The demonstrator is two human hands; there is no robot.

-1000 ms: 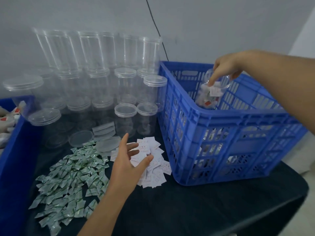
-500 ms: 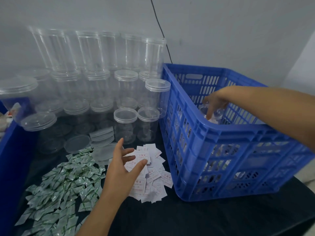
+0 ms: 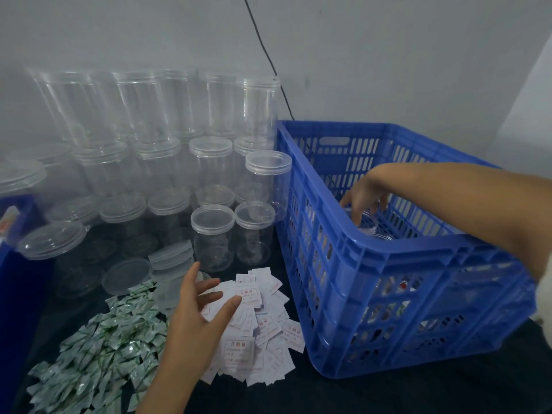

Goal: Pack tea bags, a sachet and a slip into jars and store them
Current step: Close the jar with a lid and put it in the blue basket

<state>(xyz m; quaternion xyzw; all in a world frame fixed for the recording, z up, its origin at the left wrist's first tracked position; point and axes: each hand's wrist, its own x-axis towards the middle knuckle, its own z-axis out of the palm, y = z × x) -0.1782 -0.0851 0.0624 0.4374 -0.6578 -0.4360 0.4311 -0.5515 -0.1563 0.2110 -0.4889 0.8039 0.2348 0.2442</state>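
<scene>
Slips [image 3: 263, 324] lie just under your spread, empty left hand [image 3: 198, 312], nearer than your right hand [image 3: 363, 194] gripping a jar [image 3: 366, 224] upright inside the crate [image 3: 388, 264].

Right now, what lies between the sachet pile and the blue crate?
In the head view, the left hand hovers open over the pile of white slips, which fills the stretch from the green sachets to the crate.

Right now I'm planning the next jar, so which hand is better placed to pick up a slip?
Left. The left hand hovers open over the slips, while the right hand is down in the crate, fingers on a jar.
</scene>
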